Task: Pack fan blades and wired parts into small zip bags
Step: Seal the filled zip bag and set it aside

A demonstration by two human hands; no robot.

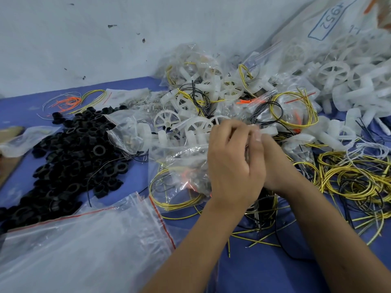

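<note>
Forearms: two bare arms reach in from the lower right and meet over the middle of the blue table (264, 271).
Empty bags: stack of clear zip bags (84, 240) with red seal strips lies nearest, at lower left, flat on the table.
Left hand: left hand (230, 163) is seen from the back, fingers curled inward over a clear small zip bag (186, 166); it grips the bag's right side, though the fingertips are hidden.
Right hand: right hand (273, 161) sits just behind and touching the left, thumb and fingers pinched together near the bag's top edge; what exactly they pinch cannot be told.
Held bag: crumpled, resting on the table left of the hands, with orange and yellow wire showing inside it.
Loose wires: yellow-and-black wires (349, 182) coil in a tangle to the right of the hands and trail under the wrists.
Black rings: heap of black plastic rings (69, 157) spreads across the left of the table.
Fan blades: white fan blades (338, 81) are piled at far right, with more of them just beyond the hands.
Filled bags: packed small bags (190, 66) holding blades and wires are heaped behind the hands, against the wall (84, 39).
Big bag: large clear bag (330, 22) with "4952" written on it, upside down, leans at top right.
</note>
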